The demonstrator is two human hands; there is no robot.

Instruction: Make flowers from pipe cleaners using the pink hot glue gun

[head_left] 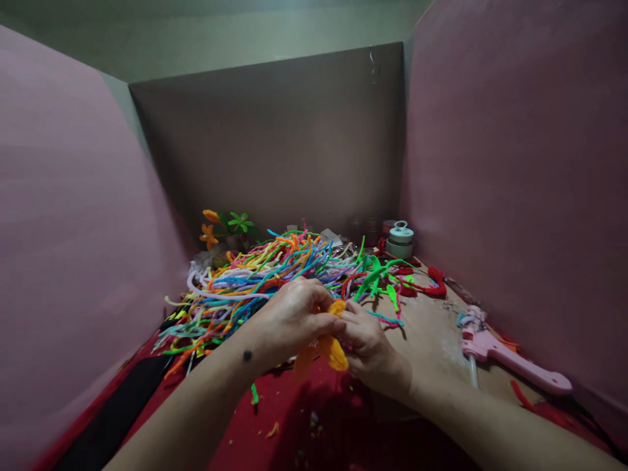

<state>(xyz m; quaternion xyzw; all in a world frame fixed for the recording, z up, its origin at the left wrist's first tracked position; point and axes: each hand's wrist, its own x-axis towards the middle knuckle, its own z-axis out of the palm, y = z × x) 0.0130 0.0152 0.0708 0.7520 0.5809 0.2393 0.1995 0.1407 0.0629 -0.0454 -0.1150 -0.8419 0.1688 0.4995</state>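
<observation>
Orange petals point(334, 353), apparently, partly hidden by hands point(294, 311) point(370, 340).

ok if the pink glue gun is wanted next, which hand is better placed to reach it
Probably the right hand: the pink glue gun lies off to that side and the left hand is farther away. Both are at the orange fuzzy piece.

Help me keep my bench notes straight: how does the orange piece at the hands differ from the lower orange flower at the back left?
Place: the orange piece is held between the left hand and right hand; the lower orange flower is touched by neither.
View: the orange piece is partly covered; the lower orange flower shows spread petals.
Both are orange, with petal-like parts.
</observation>
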